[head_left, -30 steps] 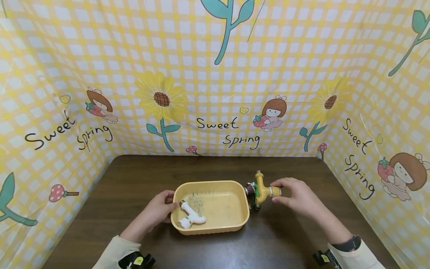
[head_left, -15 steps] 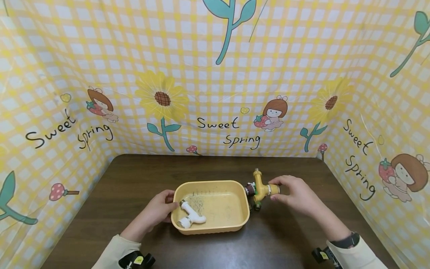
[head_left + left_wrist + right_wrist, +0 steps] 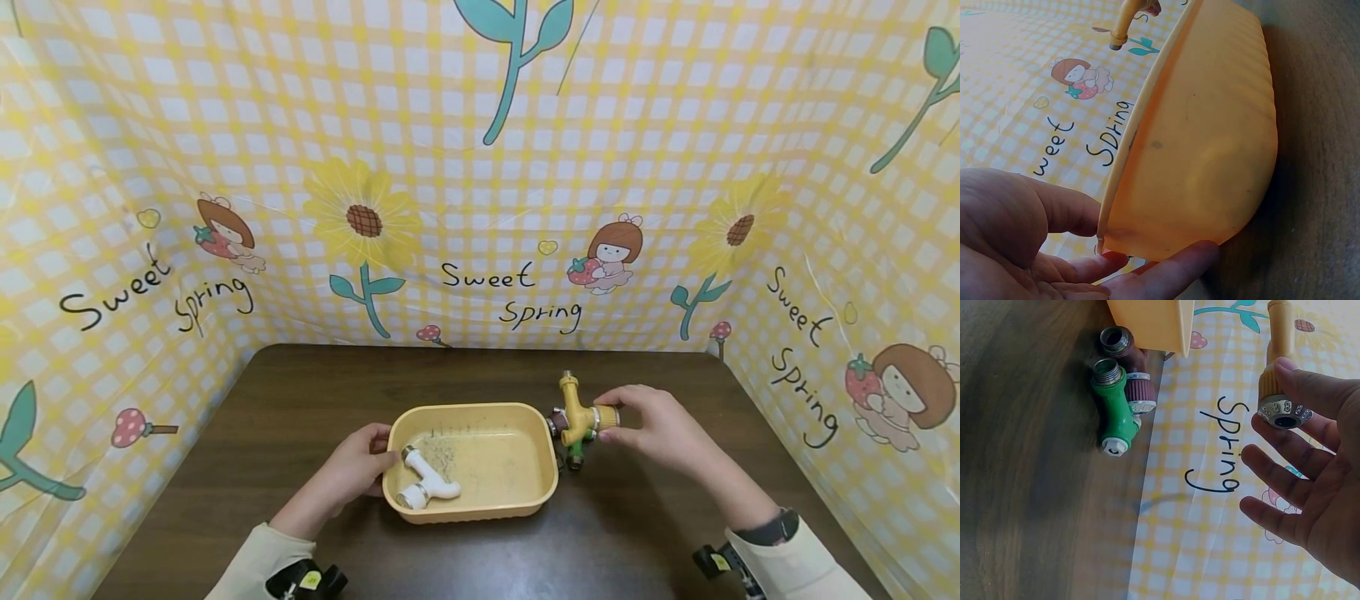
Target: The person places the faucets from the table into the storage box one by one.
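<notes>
Yellow branched plastic-looking tap (image 3: 577,415), pinched in the right hand (image 3: 651,425), juts left, stem (image 3: 570,392) pointing away; height's unclear tbh.

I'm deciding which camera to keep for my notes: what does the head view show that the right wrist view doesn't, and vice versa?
Only the head view: the left hand gripping the tray, the tray's inside floor, and the white fitting lying there.

Only the right wrist view: the dark opening in the metal-rimmed end of the yellow fitting.

Both: the right hand holding the yellow fitting, the green fitting, the dark reddish fitting, the tabletop and the patterned cloth.
</notes>
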The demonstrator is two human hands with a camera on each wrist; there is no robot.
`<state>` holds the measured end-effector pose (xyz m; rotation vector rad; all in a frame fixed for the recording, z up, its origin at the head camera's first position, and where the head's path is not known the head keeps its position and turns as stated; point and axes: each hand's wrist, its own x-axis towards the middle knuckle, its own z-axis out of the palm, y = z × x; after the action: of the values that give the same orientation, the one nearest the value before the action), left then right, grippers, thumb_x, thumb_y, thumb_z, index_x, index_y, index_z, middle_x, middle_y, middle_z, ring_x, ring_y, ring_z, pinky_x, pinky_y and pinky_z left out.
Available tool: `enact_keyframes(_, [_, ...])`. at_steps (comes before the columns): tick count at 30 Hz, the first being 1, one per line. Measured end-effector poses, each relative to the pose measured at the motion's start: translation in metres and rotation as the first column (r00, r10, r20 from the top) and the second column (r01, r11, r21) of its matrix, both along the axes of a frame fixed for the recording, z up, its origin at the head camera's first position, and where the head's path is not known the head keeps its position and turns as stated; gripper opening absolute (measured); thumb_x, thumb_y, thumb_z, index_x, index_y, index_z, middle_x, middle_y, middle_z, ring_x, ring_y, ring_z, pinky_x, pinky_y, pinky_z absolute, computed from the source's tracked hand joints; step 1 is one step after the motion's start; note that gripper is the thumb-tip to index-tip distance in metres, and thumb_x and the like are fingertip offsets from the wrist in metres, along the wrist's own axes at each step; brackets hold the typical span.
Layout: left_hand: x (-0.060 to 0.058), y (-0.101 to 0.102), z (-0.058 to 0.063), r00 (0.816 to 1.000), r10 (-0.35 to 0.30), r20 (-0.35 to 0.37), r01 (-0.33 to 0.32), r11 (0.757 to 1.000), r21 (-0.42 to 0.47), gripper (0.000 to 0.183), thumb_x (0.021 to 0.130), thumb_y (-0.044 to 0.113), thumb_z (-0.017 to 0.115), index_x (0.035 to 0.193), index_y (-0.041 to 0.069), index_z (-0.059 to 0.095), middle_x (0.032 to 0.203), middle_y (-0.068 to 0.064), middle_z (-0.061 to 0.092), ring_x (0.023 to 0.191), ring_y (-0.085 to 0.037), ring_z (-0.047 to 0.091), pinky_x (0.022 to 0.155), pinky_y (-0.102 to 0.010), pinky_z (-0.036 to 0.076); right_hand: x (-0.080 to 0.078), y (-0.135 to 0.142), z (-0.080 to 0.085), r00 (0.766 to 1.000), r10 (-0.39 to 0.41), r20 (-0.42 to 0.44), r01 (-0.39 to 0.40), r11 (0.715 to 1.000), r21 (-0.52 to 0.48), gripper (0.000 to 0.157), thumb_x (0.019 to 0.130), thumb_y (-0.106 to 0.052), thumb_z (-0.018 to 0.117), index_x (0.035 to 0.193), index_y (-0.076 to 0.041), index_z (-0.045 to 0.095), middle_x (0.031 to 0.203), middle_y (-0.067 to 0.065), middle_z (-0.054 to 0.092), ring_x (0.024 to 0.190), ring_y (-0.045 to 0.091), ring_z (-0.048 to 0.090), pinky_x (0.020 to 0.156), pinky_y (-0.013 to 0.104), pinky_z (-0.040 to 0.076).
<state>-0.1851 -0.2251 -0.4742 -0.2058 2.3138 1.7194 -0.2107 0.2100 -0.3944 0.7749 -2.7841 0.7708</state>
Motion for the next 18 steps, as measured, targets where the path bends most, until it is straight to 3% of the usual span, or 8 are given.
enact_keyframes(18, [0.0,0.0,0.001,1.0,-0.003,0.007,0.003,1.0,-0.014,0.042,0.094,0.007,0.058,0.134,0.0,0.045,0.125,-0.022,0.056,0.09,-0.027,0.068,0.062,-0.041,0.061,-0.005,-0.017,0.01,0.999,0.026,0.046,-0.025,1.0,-0.004,0.034,0.076,-0.03,0.082,0.106,-0.032,0.066,0.107,-0.015,0.065,0.105,0.01,0.059,0.092,0.039,0.05])
